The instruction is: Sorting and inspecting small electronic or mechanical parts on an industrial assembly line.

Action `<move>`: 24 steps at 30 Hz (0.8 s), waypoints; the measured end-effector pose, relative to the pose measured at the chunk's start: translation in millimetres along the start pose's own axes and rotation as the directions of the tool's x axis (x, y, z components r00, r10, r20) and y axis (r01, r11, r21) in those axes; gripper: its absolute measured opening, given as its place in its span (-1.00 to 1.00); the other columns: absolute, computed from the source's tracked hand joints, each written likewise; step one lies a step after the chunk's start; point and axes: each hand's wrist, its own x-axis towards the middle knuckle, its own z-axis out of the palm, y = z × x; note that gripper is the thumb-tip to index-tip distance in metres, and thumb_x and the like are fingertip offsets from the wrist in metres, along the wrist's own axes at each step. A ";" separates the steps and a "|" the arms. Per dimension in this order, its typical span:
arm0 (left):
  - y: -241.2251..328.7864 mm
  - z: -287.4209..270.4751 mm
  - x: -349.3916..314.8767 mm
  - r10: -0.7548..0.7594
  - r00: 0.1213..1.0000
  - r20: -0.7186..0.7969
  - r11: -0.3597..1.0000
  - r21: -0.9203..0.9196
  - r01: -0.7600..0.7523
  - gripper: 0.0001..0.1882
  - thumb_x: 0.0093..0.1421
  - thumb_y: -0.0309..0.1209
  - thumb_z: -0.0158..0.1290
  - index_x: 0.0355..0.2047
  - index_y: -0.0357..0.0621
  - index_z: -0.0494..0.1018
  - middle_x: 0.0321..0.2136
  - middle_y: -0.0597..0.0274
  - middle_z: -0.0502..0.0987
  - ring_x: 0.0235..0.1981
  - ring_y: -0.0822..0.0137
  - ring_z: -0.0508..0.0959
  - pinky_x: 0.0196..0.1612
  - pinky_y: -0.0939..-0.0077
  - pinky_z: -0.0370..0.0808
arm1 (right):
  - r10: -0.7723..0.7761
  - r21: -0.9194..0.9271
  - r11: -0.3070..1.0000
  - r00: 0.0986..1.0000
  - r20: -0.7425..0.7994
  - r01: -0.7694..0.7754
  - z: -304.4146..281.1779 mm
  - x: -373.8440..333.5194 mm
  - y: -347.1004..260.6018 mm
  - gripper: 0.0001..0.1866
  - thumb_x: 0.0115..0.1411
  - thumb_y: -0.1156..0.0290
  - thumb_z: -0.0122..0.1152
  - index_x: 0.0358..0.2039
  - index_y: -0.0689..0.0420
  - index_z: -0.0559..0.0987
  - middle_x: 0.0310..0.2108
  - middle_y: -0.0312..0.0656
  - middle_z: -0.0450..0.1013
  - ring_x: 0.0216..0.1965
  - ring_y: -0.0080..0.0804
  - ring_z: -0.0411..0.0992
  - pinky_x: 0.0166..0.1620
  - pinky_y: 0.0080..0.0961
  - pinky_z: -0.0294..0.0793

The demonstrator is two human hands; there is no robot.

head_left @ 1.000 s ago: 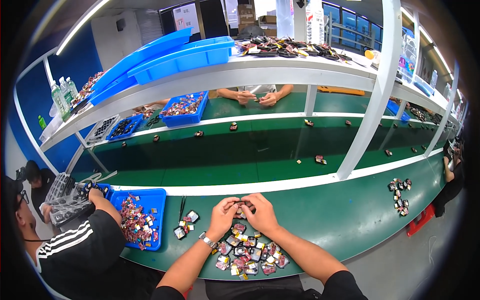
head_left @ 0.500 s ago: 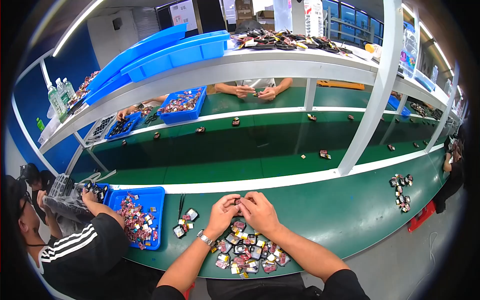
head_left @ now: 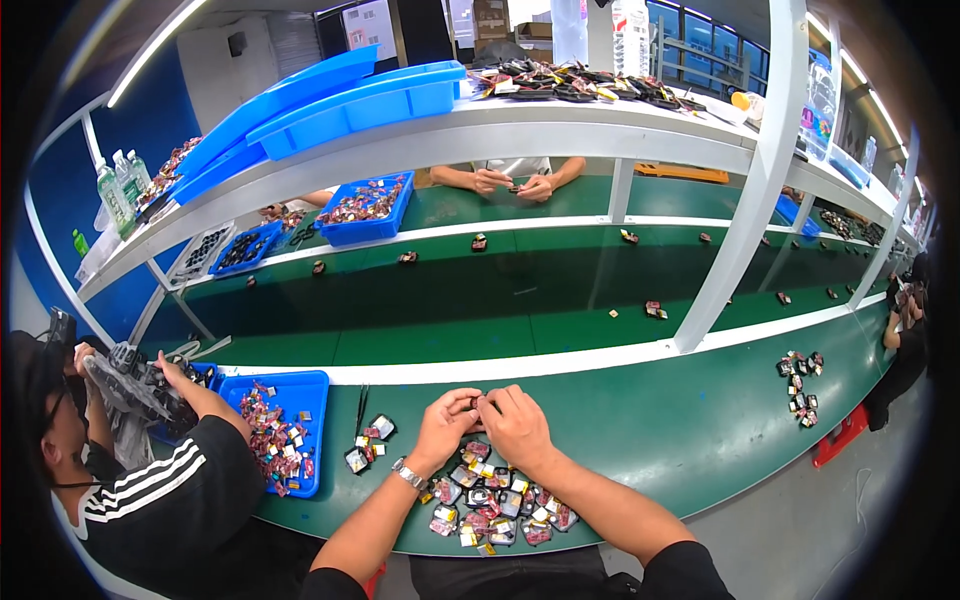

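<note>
Over on the long green table [head_left: 650,430], a heap of small black-and-red electronic units [head_left: 480,500] lies at the near edge. Left of it sits a rectangular blue plastic tray [head_left: 318,400]; far side, past a white rail [head_left: 560,361], lies a flat green belt [head_left: 430,315].

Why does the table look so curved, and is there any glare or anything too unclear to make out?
In the head view, the fisheye lens bends the edges of the table and shelf, and darkens the corners; a soft sheen lies on the tabletop; the piece at the fingertips of the left hand and right hand is too covered to read.
</note>
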 end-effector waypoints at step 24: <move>-7.6 -16.5 15.2 0.178 0.979 -0.095 0.977 0.135 -0.164 -0.77 0.25 -0.58 -0.04 -0.10 -0.38 0.41 -0.13 0.02 0.55 -0.17 0.32 0.58 -0.16 0.49 0.57 | 0.803 0.394 0.468 0.567 0.185 -0.791 73.6 66.3 155.4 -0.80 0.00 0.43 0.38 -0.37 0.25 0.63 -0.46 -0.11 0.59 -0.37 -0.32 0.58 -0.23 -0.45 0.54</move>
